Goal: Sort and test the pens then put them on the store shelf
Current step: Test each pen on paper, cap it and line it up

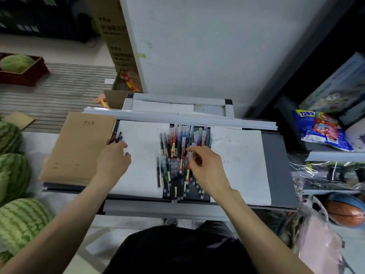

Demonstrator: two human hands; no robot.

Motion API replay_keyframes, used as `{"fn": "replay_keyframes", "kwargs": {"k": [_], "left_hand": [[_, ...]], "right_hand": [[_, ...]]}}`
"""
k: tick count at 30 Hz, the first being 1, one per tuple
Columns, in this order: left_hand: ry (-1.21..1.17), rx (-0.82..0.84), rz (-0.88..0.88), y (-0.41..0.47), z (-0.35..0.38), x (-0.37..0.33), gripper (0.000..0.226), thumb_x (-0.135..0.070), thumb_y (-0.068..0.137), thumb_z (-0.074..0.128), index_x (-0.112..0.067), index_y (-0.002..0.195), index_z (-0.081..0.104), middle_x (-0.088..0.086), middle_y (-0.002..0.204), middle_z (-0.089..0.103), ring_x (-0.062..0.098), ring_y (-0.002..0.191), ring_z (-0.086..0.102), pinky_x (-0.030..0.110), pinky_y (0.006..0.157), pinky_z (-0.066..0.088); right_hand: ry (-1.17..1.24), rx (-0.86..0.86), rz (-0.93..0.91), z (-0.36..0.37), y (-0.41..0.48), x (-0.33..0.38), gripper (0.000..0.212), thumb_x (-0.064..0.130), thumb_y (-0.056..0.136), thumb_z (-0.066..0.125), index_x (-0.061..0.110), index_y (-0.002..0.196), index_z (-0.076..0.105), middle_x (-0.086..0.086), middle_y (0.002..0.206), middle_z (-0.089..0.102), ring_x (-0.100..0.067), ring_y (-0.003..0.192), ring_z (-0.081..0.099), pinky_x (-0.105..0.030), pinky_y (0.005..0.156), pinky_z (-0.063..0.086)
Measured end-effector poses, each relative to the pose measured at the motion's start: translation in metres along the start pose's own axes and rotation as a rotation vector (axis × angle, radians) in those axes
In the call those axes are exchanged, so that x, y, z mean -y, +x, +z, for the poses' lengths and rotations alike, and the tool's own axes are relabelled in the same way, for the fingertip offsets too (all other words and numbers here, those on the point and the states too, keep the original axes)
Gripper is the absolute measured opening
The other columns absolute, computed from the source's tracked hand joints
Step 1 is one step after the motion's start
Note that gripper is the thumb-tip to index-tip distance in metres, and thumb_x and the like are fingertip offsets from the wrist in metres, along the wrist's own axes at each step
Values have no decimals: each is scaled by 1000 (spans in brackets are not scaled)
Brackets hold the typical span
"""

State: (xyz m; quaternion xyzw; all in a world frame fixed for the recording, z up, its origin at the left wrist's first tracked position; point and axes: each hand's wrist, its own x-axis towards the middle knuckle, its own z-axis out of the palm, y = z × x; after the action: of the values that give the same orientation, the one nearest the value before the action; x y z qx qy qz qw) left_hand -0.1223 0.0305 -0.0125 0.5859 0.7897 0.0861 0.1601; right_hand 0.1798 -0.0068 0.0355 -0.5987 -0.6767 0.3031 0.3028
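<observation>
Pen pile (175, 155): mixed colours, capped, heaped on the grey shelf (276, 171) between two white sheets.

Right hand (207, 167): over the pile's right half, fingers curled down among the pens. Motion blur; cannot tell whether it pinches one.

Left hand (113, 161): left of the pile, gripping a small bunch of pens (118, 137). Only their dark and red ends show past the fingers.

Stack of brown notebooks (79, 149): further left of the pile.

Watermelons (19, 222): far left, cut off by the frame edge.

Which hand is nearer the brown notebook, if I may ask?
Left: the left hand grips pens at the edge of the brown notebook; the right hand is over the pen pile.
</observation>
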Motion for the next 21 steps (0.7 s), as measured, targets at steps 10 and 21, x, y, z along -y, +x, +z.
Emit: {"fn": "replay_keyframes", "kwargs": {"k": [10, 21], "left_hand": [[128, -1, 42, 25, 16, 21, 16, -8, 98, 53, -4, 113, 59, 20, 105, 63, 41, 88, 62, 42, 65, 44], [-428, 177, 136, -42, -25, -60, 17, -19, 103, 50, -18, 98, 66, -4, 76, 66, 16, 63, 58, 32, 57, 40]], "right_hand": [[135, 14, 123, 0, -5, 26, 22, 17, 102, 62, 24, 119, 73, 13, 94, 67, -7, 82, 63, -12, 75, 50], [1181, -69, 674, -11, 7, 30, 28, -2, 97, 64, 1, 124, 69, -18, 88, 67, -31, 92, 62, -31, 81, 58]]}}
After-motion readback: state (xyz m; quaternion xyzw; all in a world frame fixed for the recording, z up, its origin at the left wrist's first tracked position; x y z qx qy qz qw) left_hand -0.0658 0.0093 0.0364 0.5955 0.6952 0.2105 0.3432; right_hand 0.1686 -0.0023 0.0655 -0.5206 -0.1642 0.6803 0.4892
